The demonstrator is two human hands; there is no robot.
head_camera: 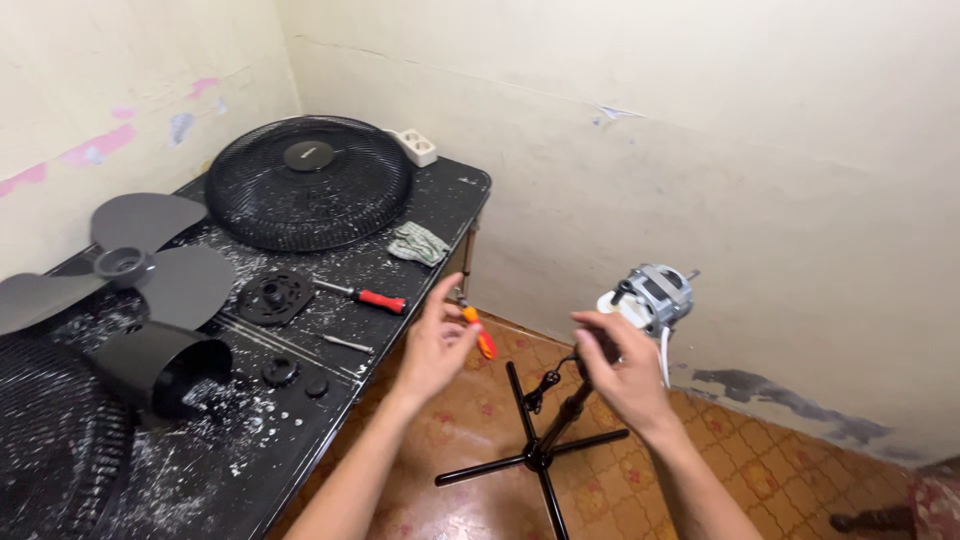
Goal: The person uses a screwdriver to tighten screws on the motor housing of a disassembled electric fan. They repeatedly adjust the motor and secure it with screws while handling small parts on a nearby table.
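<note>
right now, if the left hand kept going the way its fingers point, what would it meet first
The left hand, holding an orange screwdriver, points up and away toward the table corner; probably its edge near the rag comes first, though depth is unclear.

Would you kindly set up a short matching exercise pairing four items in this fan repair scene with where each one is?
Things:
1. orange-handled screwdriver
2. red-handled screwdriver
3. fan motor
4. folded cloth

Places:
A. atop the stand, above the right hand
B. lying on the black table, beside the round hub plate
C. held in the left hand
D. on the table next to the front grille

Pairs: 1-C, 2-B, 3-A, 4-D
</note>
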